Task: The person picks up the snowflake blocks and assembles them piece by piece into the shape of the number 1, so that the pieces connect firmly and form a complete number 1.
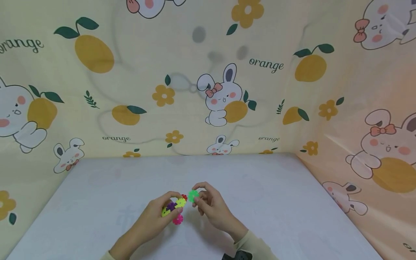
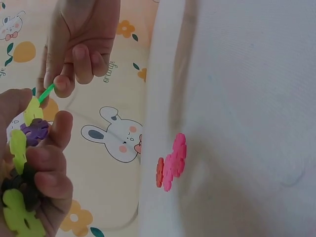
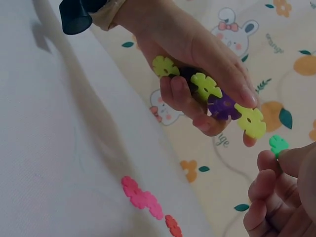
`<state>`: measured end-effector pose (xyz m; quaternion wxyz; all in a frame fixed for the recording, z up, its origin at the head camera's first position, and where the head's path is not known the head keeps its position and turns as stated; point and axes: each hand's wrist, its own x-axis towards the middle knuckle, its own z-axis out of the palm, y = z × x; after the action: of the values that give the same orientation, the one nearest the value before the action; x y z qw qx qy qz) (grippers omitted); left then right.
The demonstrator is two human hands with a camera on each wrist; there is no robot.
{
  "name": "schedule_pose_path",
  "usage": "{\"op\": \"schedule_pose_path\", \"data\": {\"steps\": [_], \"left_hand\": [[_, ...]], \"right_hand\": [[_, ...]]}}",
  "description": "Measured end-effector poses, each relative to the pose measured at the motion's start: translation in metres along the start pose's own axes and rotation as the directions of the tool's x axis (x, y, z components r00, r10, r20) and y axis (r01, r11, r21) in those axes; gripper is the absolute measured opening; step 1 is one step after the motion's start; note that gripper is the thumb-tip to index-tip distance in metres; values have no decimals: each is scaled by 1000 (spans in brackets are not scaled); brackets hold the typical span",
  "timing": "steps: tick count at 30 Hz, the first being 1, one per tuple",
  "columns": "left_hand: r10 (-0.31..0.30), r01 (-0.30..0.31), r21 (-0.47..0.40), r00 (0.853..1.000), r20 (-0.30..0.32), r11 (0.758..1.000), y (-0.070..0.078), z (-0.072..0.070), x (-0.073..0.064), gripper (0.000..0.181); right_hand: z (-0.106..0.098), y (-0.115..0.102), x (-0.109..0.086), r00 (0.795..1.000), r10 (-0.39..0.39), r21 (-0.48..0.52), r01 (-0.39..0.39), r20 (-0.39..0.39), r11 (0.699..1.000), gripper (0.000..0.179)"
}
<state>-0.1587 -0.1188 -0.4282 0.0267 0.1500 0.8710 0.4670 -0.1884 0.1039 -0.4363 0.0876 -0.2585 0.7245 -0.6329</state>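
Left hand: your left hand [image 1: 154, 215] is closed around the disc chain, thumb on one side and fingers curled on the other, with little gap between.
Disc chain: notched flower discs run in a row through that grip, with a yellow end disc [image 3: 252, 122], a purple disc [image 3: 223, 106], a middle yellow disc [image 3: 206, 86], a dark disc [image 3: 185, 74] partly hidden by your fingers, and a last yellow disc [image 3: 165, 66].
Reason for the grip: you probably hold the row along its length to steady it, leaving the end disc's notches exposed towards the right.
Right hand: your right hand [image 1: 212, 209] is narrowed to a pinch, thumb and fingertips on the green flower disc [image 1: 193, 195].
Green disc: it sits just beside the yellow end, apart from it in the right wrist view; the edge pinch presumably keeps its free notches facing the chain.
Loose discs: pink discs [image 3: 141, 197] and a red disc [image 3: 173, 226] lie on the worktop [image 1: 276, 198], below your hands, seemingly set within easy reach.
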Motion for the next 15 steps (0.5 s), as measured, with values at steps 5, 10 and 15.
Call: {"op": "schedule_pose_path", "data": {"steps": [5, 10, 15], "left_hand": [[14, -14, 2, 1000, 6, 1000, 0, 0, -1, 33], [12, -12, 1, 1000, 9, 1000, 1, 1, 0, 36], [13, -13, -18, 1000, 6, 1000, 1, -1, 0, 39]], "right_hand": [[2, -2, -1, 1000, 29, -52, -28, 8, 998, 26], [4, -1, -2, 1000, 2, -119, 0, 18, 993, 25], [5, -1, -1, 999, -29, -165, 33, 25, 986, 25]]}}
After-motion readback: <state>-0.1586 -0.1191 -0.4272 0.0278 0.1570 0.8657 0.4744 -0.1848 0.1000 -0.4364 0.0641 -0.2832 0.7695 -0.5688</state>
